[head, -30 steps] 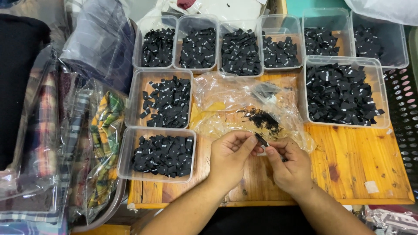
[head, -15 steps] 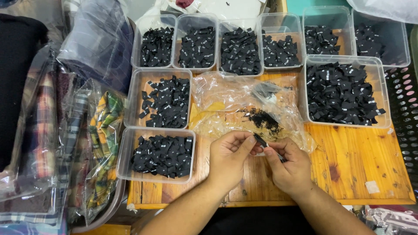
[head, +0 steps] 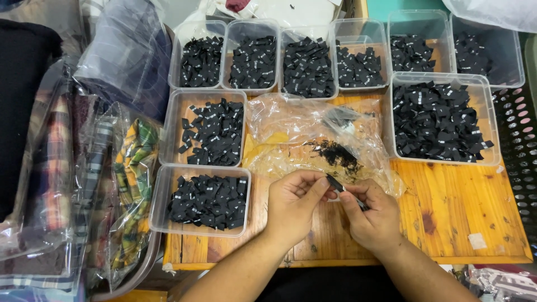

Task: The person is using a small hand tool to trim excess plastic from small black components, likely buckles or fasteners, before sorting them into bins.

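Observation:
My left hand (head: 293, 204) and my right hand (head: 372, 215) meet over the front middle of the wooden table (head: 458, 223). Between their fingertips they pinch a small black fabric label (head: 335, 183), held just above the tabletop. Right behind the hands lies a crumpled clear plastic bag (head: 302, 131) with a small heap of black scraps (head: 338, 154) on it. A clear tub of black labels (head: 207, 200) stands just left of my left hand.
Several more clear tubs of black labels line the back, and a larger tub (head: 439, 117) stands at the right. Bagged plaid cloth (head: 84, 168) is piled at the left. A black perforated basket (head: 517, 145) sits at the right edge.

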